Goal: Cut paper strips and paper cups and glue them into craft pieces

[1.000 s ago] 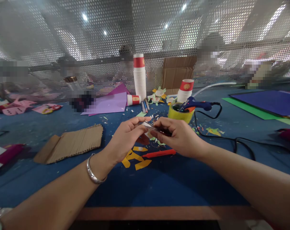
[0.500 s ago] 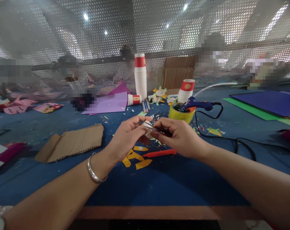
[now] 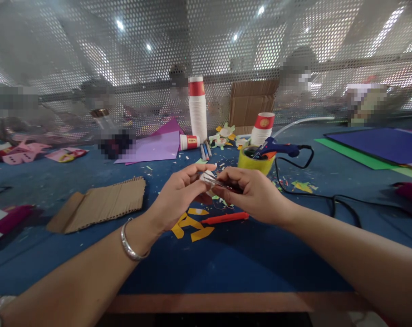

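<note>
Between my hands is a small white piece point(image 3: 208, 176), perhaps paper or part of a cup. My left hand point(image 3: 182, 190) pinches it from the left, fingers curled over its top. In my right hand point(image 3: 248, 190) are scissors point(image 3: 219, 182), their blades pointing left across the white piece. The far side of the piece is hidden by my fingers. Below my hands lie several yellow paper pieces point(image 3: 202, 234) and an orange pen-like tool point(image 3: 225, 218) on the blue table point(image 3: 206, 272).
Behind stand a tall stack of paper cups point(image 3: 198, 111), a shorter stack point(image 3: 262, 129) and a yellow tape roll point(image 3: 255, 162) bearing a blue glue gun point(image 3: 281, 149) with a black cable. Corrugated cardboard point(image 3: 105, 204) lies left, coloured sheets point(image 3: 379, 144) right. Blurred people are beyond the mesh.
The whole view has shifted slightly. The scissor blades look a little more apart over the white piece; both hands keep their holds.
</note>
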Demonstrator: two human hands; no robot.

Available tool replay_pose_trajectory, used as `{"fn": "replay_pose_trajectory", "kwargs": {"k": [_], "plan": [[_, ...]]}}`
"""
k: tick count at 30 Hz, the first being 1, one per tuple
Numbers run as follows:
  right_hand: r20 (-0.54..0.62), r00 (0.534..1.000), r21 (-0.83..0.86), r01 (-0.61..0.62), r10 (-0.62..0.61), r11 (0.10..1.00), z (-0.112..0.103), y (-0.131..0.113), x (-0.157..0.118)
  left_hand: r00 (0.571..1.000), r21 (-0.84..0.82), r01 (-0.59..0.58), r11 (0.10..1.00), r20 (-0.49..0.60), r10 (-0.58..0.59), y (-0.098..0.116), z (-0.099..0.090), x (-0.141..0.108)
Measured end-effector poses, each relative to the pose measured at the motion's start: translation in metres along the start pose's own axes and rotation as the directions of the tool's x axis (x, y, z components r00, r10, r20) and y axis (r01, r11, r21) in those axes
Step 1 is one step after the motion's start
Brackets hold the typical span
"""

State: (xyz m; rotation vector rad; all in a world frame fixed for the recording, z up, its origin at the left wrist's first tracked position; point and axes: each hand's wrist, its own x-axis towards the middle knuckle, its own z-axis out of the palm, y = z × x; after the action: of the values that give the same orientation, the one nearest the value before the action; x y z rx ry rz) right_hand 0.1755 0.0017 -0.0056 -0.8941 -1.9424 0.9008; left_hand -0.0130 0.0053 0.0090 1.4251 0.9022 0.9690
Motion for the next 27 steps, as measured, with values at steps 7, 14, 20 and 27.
{"fn": "replay_pose_trajectory", "kwargs": {"k": [7,14,20,27], "plan": [[0.005,1.000,-0.096,0.014,-0.013,0.995,-0.0013,-0.0008,-0.0002,1.000,0.027,0.006,1.000,0.008,-0.006,0.0019,0.0036,-0.0002],[0.020,0.998,-0.173,0.060,-0.057,0.983,0.0015,-0.0003,-0.0018,0.999,0.088,0.018,0.996,-0.034,-0.015,-0.0002,0.0062,-0.0008],[0.022,0.995,-0.196,0.096,-0.093,0.976,0.0016,-0.0019,-0.0011,0.998,0.018,0.047,0.999,-0.032,-0.046,-0.0016,0.0080,-0.0012],[-0.003,0.998,-0.179,0.061,-0.062,0.982,-0.0007,-0.0013,-0.0011,0.999,-0.053,0.002,0.999,0.038,0.000,0.0001,0.0043,-0.0003]]}}
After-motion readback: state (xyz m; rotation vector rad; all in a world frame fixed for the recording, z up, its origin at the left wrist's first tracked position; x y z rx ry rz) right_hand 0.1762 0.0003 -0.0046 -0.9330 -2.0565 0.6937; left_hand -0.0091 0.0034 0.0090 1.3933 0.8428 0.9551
